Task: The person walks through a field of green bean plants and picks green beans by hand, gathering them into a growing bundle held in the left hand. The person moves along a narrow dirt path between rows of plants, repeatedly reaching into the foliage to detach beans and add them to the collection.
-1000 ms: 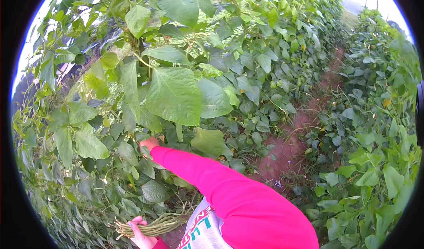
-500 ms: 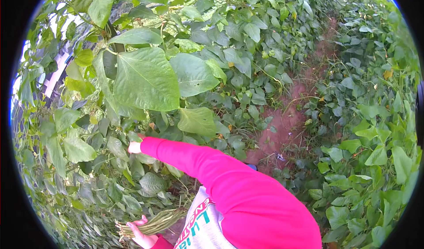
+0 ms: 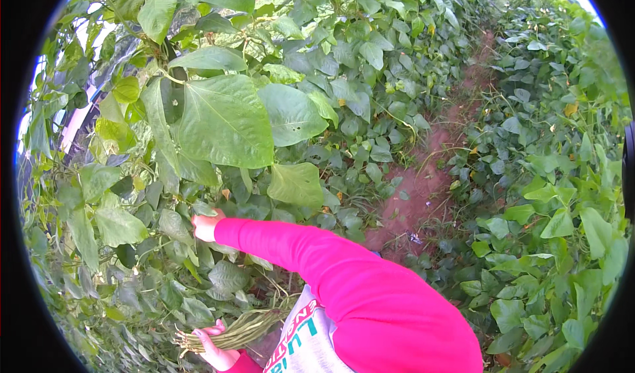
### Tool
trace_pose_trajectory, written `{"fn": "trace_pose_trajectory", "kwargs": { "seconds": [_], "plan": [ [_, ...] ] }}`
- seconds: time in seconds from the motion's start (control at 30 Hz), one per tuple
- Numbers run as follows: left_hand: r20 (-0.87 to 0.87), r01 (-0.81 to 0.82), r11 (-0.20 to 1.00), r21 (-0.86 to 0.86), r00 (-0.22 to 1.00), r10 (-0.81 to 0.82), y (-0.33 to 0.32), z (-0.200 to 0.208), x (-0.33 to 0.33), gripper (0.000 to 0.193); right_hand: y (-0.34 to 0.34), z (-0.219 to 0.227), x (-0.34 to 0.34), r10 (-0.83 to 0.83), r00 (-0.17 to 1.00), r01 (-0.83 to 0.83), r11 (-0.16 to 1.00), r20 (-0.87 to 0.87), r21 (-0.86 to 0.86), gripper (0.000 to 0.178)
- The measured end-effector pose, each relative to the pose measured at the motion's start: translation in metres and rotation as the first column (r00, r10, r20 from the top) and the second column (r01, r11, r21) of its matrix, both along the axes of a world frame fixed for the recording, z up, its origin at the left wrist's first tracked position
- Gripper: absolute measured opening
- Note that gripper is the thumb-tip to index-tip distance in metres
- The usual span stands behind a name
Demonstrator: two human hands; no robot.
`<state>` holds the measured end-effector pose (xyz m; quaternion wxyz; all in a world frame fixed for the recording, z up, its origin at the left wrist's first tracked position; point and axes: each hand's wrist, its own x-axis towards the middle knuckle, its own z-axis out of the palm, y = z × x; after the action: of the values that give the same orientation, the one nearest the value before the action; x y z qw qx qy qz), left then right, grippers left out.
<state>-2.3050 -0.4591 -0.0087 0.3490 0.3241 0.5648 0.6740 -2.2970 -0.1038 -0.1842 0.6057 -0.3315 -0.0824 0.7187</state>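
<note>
At the lower left my left hand [image 3: 215,350] is closed round a bundle of long green beans [image 3: 246,328]. The bean ends stick out to the left of my fingers, and the rest of the bundle lies toward my body. My right arm, in a bright pink sleeve, stretches left into the climbing bean vines. Among the leaves my right hand [image 3: 208,226] looks closed, its fingers curled and partly hidden; what they hold, if anything, cannot be made out. A leaf [image 3: 175,224] hangs just left of it, and a large broad leaf [image 3: 226,118] hangs above.
Dense bean foliage [image 3: 370,102] climbs along the left and far side. Another leafy row [image 3: 555,194] stands at the right. Between them a narrow reddish dirt path [image 3: 423,191] runs away into the distance, with grass and a small pale scrap on it.
My right hand has come down slightly and shows more of its back outside the leaves. My left hand still holds the bean bundle, and the view has shifted a little.
</note>
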Motion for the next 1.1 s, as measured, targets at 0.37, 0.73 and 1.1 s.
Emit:
{"fn": "trace_pose_trajectory", "kwargs": {
  "seconds": [0.37,0.73,1.1],
  "plan": [
    [0.088,0.023,0.999,0.046,0.996,-0.027,-0.001,-0.014,-0.028,0.026,-0.037,0.045,0.023,0.188,0.701,-0.413,0.893,0.688,0.178,0.012],
    [-0.027,0.111,0.978,0.179,0.994,-0.108,0.004,-0.014,0.000,0.031,-0.154,0.195,0.140,-0.425,0.571,-0.441,0.563,0.703,0.699,0.031],
    [-0.055,-0.177,0.908,0.379,0.976,0.213,-0.044,-0.004,0.007,0.044,-0.302,0.237,0.091,0.047,0.864,-0.494,-0.125,0.502,0.861,0.024]
  ]
}}
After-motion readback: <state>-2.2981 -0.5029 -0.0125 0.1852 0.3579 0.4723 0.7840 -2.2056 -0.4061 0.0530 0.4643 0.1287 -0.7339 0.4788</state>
